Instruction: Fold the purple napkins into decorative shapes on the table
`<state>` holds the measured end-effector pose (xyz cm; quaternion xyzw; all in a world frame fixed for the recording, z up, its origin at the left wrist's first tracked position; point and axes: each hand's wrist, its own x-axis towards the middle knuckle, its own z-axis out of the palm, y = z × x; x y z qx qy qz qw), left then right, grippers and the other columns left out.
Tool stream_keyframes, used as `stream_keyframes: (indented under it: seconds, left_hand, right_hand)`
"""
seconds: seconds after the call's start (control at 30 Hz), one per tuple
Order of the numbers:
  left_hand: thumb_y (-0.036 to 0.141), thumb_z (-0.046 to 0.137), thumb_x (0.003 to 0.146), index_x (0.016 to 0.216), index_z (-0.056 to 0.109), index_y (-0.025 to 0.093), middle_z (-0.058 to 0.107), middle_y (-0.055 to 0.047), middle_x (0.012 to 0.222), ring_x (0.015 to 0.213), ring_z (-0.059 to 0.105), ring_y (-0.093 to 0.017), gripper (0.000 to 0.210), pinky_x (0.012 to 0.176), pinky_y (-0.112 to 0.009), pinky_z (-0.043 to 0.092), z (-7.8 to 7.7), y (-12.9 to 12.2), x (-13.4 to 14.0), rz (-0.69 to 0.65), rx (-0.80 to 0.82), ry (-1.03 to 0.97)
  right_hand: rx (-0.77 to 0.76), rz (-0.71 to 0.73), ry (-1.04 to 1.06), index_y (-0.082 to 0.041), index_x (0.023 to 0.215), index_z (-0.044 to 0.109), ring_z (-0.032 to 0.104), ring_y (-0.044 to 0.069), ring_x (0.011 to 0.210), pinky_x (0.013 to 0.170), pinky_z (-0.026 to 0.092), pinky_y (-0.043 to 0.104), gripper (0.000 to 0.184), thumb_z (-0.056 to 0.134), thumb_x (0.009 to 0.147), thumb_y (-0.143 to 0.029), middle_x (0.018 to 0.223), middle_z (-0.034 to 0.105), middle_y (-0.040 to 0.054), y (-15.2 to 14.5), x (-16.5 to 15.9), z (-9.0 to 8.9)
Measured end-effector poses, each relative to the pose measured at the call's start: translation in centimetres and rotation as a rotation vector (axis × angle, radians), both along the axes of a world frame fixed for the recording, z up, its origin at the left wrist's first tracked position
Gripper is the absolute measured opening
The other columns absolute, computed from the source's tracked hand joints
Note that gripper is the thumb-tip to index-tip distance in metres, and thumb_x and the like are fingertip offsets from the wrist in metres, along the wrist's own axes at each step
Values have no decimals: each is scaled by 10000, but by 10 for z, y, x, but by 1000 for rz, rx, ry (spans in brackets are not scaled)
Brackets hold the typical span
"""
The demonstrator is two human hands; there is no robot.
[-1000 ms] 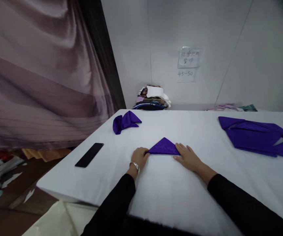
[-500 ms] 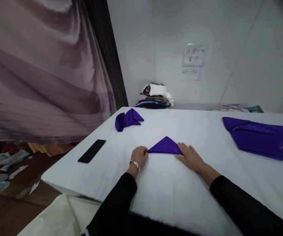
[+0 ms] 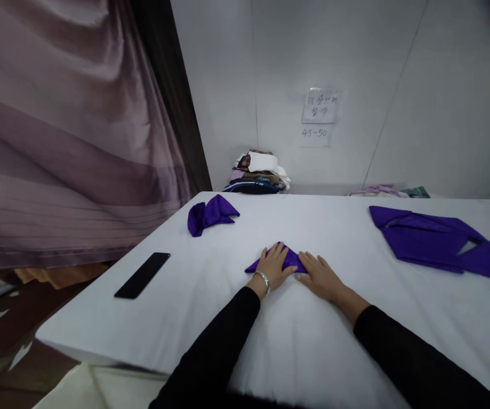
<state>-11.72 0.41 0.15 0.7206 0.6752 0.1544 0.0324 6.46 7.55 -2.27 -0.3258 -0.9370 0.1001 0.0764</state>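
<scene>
A purple cloth napkin [image 3: 291,260], folded into a low triangle, lies flat on the white-covered table [image 3: 211,318]. Across its left and middle part rests my left hand [image 3: 273,266], palm down with the fingers spread and a silver bracelet at the wrist. My right hand [image 3: 320,276] lies flat at the napkin's right corner, fingertips on the cloth. Neither hand grips anything. Much of the napkin's left half is hidden under my left hand.
A folded purple napkin [image 3: 213,215] stands at the back left. Nearer sits a black phone-like slab [image 3: 142,275]. More purple cloths [image 3: 432,238] lie at the right. Behind the table are a clothes pile [image 3: 258,172] and a wall with a paper sign [image 3: 319,107]; a curtain [image 3: 57,125] hangs left.
My left hand has let go of the napkin's left corner and moved right, spreading flat over it. My right hand stays at the right corner. The camera view has shifted slightly.
</scene>
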Motion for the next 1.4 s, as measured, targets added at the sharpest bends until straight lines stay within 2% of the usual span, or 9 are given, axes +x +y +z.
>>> stream_keyframes:
  seconds: [0.17,0.37,0.43,0.57,0.77,0.93,1.1,1.23,1.4]
  left_hand:
    - [648,210,796,1368,229,142,226,-111,1447,1339,117,-242,763,1077,-478,75,-19,10,0,23,-105,96]
    - [609,239,804,1373,220,152,227,-105,1447,1340,108,-243,730,1076,-473,66,-19,9,-2,20,-109,99]
    - [581,255,808,1377,205,150,226,-103,1448,1341,100,-247,716,1077,-477,61,-19,9,-2,19,-113,101]
    - [476,307,817,1391,159,211,180,-55,1466,1343,65,-266,650,1064,-522,61,-19,11,0,5,-144,126]
    - [420,368,798,1383,186,260,200,-35,1461,1341,66,-279,634,1065,-505,53,-13,10,2,-6,-93,158]
    - [419,386,775,1367,250,249,215,-46,1455,1339,93,-281,631,1061,-502,54,-14,16,-3,11,-102,194]
    - [451,372,756,1377,214,202,209,-53,1452,1343,109,-230,687,1069,-470,82,-15,23,-6,51,-162,203]
    - [513,337,749,1367,243,151,198,-64,1449,1343,114,-212,722,1078,-454,79,-9,22,-6,79,-222,202]
    - [505,343,749,1362,253,128,203,-77,1444,1340,131,-218,725,1072,-470,93,-10,23,-7,73,-202,218]
  right_hand:
    - [-12,9,5,-166,1401,189,175,233,1317,1057,134,456,710,225,849,-611,1435,225,84,2,-1,-2]
    - [-61,-55,-31,-177,1399,197,151,260,1320,1044,94,508,715,209,843,-626,1437,212,93,-2,-2,11]
    - [-39,-47,-12,-178,1401,188,109,257,1328,1046,57,508,719,203,842,-629,1447,182,88,-6,-11,22]
    - [-24,108,83,-183,1412,119,34,217,1338,1063,2,445,705,206,856,-607,1464,120,65,-11,-46,42]
    - [-186,167,130,-133,1397,188,74,220,1335,1065,48,424,685,218,875,-575,1452,169,106,-1,-79,38]
    - [-182,161,190,-131,1398,174,103,215,1330,1064,91,420,688,240,876,-574,1453,168,110,5,-73,31]
    - [-135,114,181,-133,1400,151,138,236,1321,1052,132,451,734,250,853,-613,1444,197,120,6,-60,33]
    - [-119,118,156,-143,1397,166,150,258,1316,1053,123,460,762,282,831,-639,1440,213,121,7,-45,33]
    - [-120,130,134,-154,1390,199,154,273,1314,1053,111,465,750,274,828,-644,1444,202,113,7,-33,34]
